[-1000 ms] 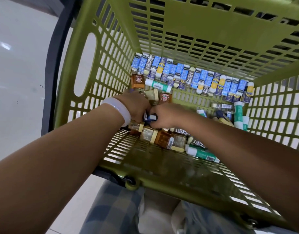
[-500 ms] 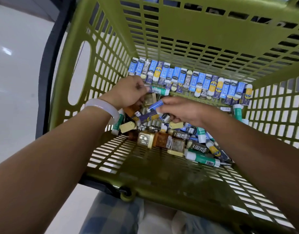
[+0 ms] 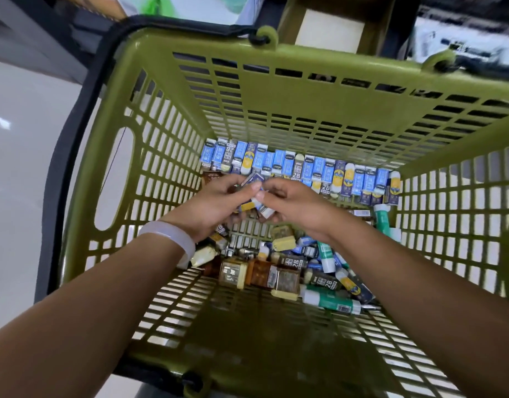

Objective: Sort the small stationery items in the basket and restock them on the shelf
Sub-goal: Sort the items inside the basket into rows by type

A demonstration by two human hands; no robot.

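We pinch small erasers (image 3: pixel 257 206) between left hand (image 3: pixel 216 209) and right hand (image 3: pixel 298 206); light, stiff, likely best held by their sleeved sides.

We are looking down on a pale glossy floor (image 3: pixel 20 173) filling the left of the frame, a small light glare (image 3: pixel 2 122) shining on it. Along the top edge, blurred shelving (image 3: pixel 463 33) and an olive-and-cream upright (image 3: pixel 331 27) are showing.
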